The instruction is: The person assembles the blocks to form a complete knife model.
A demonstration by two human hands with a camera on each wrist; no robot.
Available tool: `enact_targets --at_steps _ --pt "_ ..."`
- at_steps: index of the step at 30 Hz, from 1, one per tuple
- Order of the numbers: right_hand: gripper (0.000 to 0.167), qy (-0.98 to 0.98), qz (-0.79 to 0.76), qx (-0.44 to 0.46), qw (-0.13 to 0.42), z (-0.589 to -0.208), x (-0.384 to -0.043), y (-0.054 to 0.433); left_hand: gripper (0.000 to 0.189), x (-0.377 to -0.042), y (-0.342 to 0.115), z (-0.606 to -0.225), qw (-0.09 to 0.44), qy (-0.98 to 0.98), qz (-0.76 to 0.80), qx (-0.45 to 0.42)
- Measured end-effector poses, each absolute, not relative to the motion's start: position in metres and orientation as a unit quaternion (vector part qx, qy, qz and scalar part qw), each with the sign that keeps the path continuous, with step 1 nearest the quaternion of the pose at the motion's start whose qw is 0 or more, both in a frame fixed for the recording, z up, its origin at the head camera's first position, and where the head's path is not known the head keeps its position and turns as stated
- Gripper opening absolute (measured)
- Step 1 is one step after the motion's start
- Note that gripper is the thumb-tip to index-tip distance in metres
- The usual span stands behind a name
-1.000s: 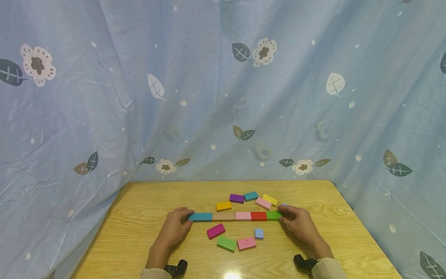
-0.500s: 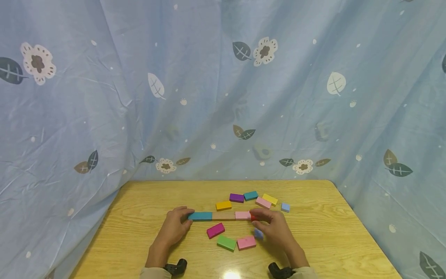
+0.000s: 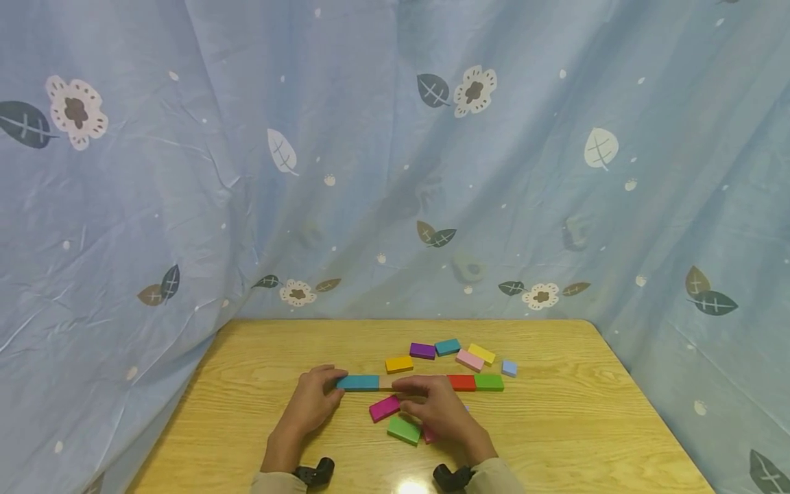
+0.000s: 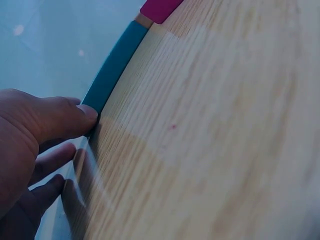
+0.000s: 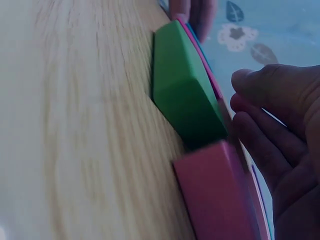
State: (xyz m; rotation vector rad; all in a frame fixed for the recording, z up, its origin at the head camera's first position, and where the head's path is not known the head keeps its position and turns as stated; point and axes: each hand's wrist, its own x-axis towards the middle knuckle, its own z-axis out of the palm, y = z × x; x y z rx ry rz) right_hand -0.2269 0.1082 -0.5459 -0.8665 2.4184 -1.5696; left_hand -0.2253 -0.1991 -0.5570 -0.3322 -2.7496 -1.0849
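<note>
On wooden table (image 3: pixel 555 425), blue oblong block (image 3: pixel 360 383), flat-topped

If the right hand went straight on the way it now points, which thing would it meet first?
The right hand would probably meet the light brown block first; the hand's height is unclear, so it could pass above.

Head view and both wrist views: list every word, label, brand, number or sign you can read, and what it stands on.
None can be read.
Blocks: no lettering on the faces that show.
Curtain: printed leaves and flowers, no words.
Table: wood grain and a reddish dot, no writing.
Black wrist devices: too small to tell.
</note>
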Motion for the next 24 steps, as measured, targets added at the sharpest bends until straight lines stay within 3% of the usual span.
enact_targets --at_steps 17,24 --pt "0.034 0.850 -0.432 -0.298 0.054 -0.5501 -0.2292 0.0998 0.033 -0.2265 -0.1994 -0.5581 0.075 -0.917 -0.377 -0.106" --pt "0.030 0.838 -0.469 -0.277 0.039 -0.5489 -0.2230 0.1072 0.033 -0.2263 -0.1994 -0.5586 0.077 -0.920 -0.370 -0.107"
